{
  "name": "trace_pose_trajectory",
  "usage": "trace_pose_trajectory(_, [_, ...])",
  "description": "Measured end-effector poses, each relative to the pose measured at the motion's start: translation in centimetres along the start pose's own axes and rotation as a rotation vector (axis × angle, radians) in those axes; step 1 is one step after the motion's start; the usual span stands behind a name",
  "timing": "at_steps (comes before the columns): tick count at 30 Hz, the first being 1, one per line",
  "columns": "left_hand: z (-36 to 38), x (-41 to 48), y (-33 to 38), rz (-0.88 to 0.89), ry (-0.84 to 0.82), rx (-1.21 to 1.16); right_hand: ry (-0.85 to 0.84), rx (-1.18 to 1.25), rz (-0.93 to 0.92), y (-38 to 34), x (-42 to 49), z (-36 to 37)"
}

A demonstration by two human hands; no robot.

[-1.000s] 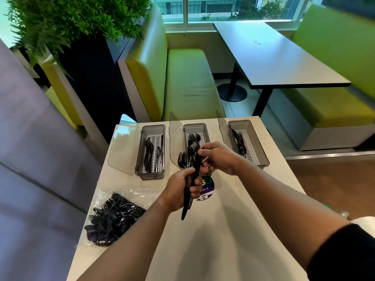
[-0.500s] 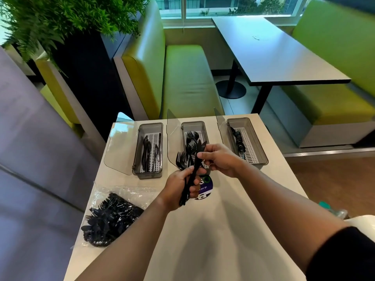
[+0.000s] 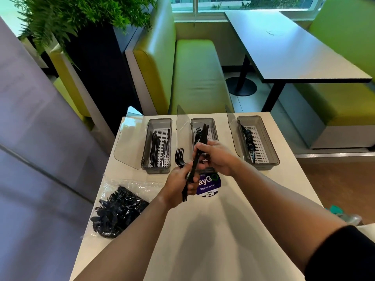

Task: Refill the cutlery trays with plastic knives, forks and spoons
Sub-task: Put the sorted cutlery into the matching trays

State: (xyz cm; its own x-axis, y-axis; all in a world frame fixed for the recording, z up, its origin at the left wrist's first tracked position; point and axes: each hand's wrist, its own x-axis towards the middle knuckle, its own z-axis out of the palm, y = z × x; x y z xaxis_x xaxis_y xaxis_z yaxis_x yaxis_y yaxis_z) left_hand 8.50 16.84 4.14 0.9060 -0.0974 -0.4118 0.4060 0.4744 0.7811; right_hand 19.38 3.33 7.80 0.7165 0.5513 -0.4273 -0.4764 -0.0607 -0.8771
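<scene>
Though hard to name for sure, looks like a knife (image 3: 200, 138), pinched near the top by right hand (image 3: 217, 157) fingers (image 3: 199, 148). Lower end gripped in the left hand (image 3: 178, 184) along with a few forks (image 3: 180, 157). Held above the tabletop (image 3: 213, 240), right at the middle tray (image 3: 203, 119). Left tray (image 3: 145, 147) and right tray (image 3: 269, 142) either side, lids up, some cutlery inside. Bag (image 3: 119, 211) of black cutlery off left, purple sticker (image 3: 210, 182) under the hands.

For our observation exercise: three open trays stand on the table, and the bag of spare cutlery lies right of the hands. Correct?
No. In the head view the bag lies left of the left hand and right hand, not right. The rest stands.
</scene>
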Motion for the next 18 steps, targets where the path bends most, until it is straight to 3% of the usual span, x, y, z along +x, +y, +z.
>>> trace_pose_trajectory(6, [-3.5,-1.8,0.9,0.072,0.135,-0.069,0.239,0.263,-0.122,-5.4,3.3,4.9])
trace_pose_trajectory(9, [-5.7,-2.9,1.1,0.074,0.189,-0.078,0.264,0.149,-0.008,-6.1,5.6,7.2])
trace_pose_trajectory(13, [-8.1,-4.0,1.4,0.036,0.178,-0.175,0.175,-0.082,0.241,-4.4,7.9,10.1])
trace_pose_trajectory(18, [-10.2,-4.8,1.2,-0.001,0.181,-0.362,0.184,-0.222,0.294,-3.0,9.6,13.1])
